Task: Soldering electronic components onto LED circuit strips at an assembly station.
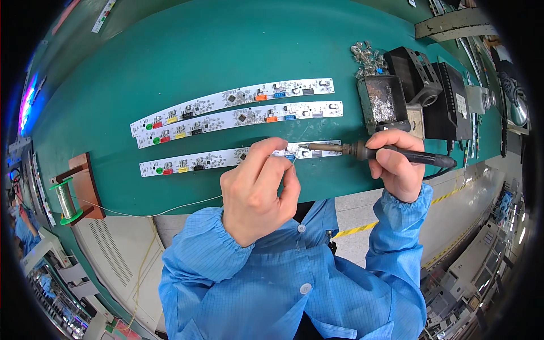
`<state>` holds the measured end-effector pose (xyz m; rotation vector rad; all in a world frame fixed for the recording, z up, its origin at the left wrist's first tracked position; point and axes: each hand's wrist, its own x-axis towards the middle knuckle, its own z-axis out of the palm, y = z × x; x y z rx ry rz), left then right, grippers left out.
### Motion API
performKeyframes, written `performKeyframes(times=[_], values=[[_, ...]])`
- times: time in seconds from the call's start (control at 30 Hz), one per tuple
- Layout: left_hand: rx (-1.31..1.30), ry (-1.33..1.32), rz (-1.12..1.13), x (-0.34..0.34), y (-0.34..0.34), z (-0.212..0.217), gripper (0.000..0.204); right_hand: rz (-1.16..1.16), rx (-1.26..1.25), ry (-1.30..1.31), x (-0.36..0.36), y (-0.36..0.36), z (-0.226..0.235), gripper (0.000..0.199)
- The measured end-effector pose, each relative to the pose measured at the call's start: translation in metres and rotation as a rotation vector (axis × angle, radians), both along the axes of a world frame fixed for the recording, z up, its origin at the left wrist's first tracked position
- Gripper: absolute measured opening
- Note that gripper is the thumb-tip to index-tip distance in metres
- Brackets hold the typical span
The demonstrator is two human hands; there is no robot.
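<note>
Across the green mat lies a long white circuit board (215, 160), the nearest of three, with coloured connectors along it. My left hand (258, 190) is over its right half, thumb and fingertips pinched together. A thin solder wire (187, 208) runs into this hand from a green-rimmed spool (68, 201) at the left. In my right hand (396, 164) is a soldering iron (419, 156) with a black handle. Its tip points left, at the board's right part beside my left fingertips. Whether the tip touches the board I cannot tell. My fingers hide some of the board.
Two similar boards, a middle one (215, 123) and a far one (218, 101), lie beyond. At the right stand a metal tray (365, 116), a black iron holder (411, 71) and a black box (453, 107). Small clear parts (368, 56) are heaped behind the tray. The spool's brown stand (88, 184) is left.
</note>
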<state>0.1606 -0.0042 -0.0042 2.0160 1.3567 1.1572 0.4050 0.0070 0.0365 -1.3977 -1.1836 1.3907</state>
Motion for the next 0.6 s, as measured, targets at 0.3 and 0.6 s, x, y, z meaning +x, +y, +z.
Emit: performKeyframes(times=[0.3, 0.6], values=[[-0.105, -0.014, -0.028, 0.0013, -0.0015, 0.0049, 0.015, 0.001, -0.062, 0.034, 0.0028, 0.0043, 0.0002, 0.026], [-0.094, -0.015, -0.033, 0.0017, -0.0019, 0.0027, 0.015, -0.012, -0.091, 0.024, 0.0015, 0.0034, 0.0007, 0.026]])
